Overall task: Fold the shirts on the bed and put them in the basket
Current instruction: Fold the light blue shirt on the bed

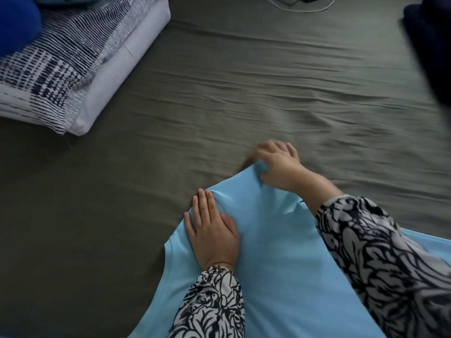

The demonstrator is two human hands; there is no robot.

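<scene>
From the head camera, a light blue shirt (275, 252) lies spread on the bed (244, 98), at the near edge of the view and running out of the bottom of the picture. Its far end comes to a bunched point where the cloth is gathered into creases.

The left hand (212, 232) lies flat on the shirt near its left edge, palm down. Its fingers (202, 203) are straight and close together, pressing the cloth against the bed and grasping nothing.

The right hand (278, 164) is farther out, at the bunched far tip of the shirt. Its fingers (264, 172) are curled and pinch a fold of the blue cloth, which is pulled taut toward them (this hand is a little blurred, so the exact hold of each finger cannot be told). Both arms wear sleeves (380, 262) with a black and white leaf pattern.

The bed is covered by a grey-green sheet, wrinkled in long ridges across the middle and right.

At the upper left sits a folded stack of bedding (63, 67), white with dark blue dashes, well apart from the shirt. A bright blue thing (17, 23) rests on top of it at the corner of the view; what it is cannot be told.

At the upper right edge lies dark navy cloth (432, 45), blurred. At the top edge a white cable (305, 8) curls on the sheet beside a dark object, too cut off to name.
</scene>
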